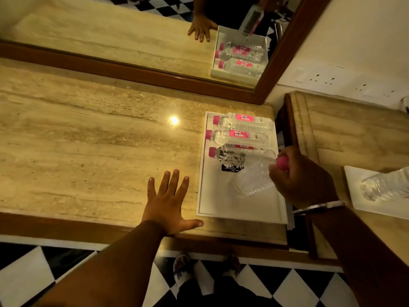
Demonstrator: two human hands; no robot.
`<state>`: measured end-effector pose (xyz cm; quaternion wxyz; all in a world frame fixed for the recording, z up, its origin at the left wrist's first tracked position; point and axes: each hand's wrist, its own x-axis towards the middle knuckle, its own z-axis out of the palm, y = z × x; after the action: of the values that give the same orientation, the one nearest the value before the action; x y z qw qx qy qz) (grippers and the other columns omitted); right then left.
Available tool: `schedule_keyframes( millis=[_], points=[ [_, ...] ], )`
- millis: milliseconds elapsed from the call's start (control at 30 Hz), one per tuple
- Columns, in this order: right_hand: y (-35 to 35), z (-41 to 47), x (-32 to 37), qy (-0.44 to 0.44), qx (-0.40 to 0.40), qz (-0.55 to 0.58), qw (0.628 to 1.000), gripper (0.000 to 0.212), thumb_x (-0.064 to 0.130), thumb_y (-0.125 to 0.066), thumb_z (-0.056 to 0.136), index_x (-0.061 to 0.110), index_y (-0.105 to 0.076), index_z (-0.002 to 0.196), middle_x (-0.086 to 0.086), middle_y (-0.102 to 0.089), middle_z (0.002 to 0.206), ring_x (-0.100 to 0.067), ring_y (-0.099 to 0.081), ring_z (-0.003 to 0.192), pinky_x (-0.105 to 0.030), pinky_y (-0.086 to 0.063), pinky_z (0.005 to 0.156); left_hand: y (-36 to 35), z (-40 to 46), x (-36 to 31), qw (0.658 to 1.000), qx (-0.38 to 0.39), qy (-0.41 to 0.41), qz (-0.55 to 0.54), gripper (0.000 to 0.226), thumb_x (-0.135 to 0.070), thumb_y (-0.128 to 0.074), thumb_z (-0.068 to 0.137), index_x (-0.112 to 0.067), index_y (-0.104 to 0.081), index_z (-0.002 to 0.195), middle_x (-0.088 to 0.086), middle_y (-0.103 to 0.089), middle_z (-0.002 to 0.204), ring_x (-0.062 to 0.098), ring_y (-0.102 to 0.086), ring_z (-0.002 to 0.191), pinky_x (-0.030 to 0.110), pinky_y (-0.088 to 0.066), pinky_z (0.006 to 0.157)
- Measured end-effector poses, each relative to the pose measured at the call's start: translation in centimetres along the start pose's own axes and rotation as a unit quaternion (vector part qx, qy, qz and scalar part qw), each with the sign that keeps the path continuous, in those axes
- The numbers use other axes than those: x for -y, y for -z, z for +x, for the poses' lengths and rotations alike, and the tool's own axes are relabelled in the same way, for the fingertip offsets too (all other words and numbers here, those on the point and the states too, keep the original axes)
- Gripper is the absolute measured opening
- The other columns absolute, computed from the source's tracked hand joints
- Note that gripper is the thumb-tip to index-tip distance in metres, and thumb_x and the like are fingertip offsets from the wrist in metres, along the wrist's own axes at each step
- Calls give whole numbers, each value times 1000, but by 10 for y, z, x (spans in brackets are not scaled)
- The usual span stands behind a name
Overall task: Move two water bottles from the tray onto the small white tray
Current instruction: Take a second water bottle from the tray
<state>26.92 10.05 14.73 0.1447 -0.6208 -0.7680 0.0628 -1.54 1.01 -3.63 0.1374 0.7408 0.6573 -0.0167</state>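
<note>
A white tray (212, 200) lies at the right end of the marble counter. Three clear water bottles with pink caps lie side by side across its far half (241, 135). My right hand (303, 178) grips a fourth water bottle (254, 180) by its pink cap end, holding it tilted above the tray's near half with its base pointing down and left. My left hand (170, 202) rests flat on the counter left of the tray, fingers spread. On the lower side table to the right, a small white tray (354, 187) carries one clear water bottle (385, 185) lying on its side.
A wood-framed mirror (137, 72) stands along the counter's back edge and reflects the tray, bottles and hands. A narrow gap (285, 129) separates the counter from the side table. Wall sockets (327, 79) sit at the upper right. Checkered floor and my feet show below.
</note>
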Motion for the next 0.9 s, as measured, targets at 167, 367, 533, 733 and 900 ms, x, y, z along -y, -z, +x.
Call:
schedule_keyframes(
  millis=[167, 367, 533, 733, 900],
  points=[
    [12, 4, 11, 5, 37, -89, 995, 43, 66, -39, 83, 26, -46, 69, 8, -39, 52, -17, -45, 47, -28, -41, 53, 3, 2, -2, 999, 35, 20, 20, 137, -110, -15, 55, -24, 16, 158, 12, 28, 163, 34, 36, 145, 71, 20, 112],
    [2, 19, 19, 35, 4, -75, 997, 50, 57, -46, 86, 14, -57, 110, -11, -64, 99, -31, -62, 87, -38, -52, 73, 7, 15, -21, 998, 46, 31, -2, 146, -111, -23, 54, -14, 16, 157, 12, 29, 162, 34, 35, 144, 74, 17, 112],
    [-18, 19, 6, 43, -22, 145, 988, 43, 48, -59, 84, 8, -52, 98, 0, -54, 81, -23, -59, 74, -20, -43, 60, 2, 19, -26, 999, 39, 32, -1, 149, -113, -21, 53, -11, 12, 157, 12, 22, 164, 33, 26, 149, 74, 23, 109],
    [-27, 21, -2, 16, -63, 68, 996, 68, 77, -43, 74, 15, -50, 99, -1, -56, 80, -18, -54, 66, -21, -41, 59, 1, 23, -24, 999, 36, 30, 11, 150, -114, -20, 51, -13, 22, 154, 10, 32, 161, 30, 35, 145, 74, 25, 108],
    [-35, 21, -7, 58, 11, 177, 982, 79, 77, -40, 75, 11, -57, 114, -10, -62, 109, -17, -55, 96, -17, -39, 82, 0, 22, -23, 999, 41, 27, 13, 151, -114, -19, 50, -12, 20, 155, 10, 31, 162, 31, 33, 147, 75, 24, 108]
  ],
)
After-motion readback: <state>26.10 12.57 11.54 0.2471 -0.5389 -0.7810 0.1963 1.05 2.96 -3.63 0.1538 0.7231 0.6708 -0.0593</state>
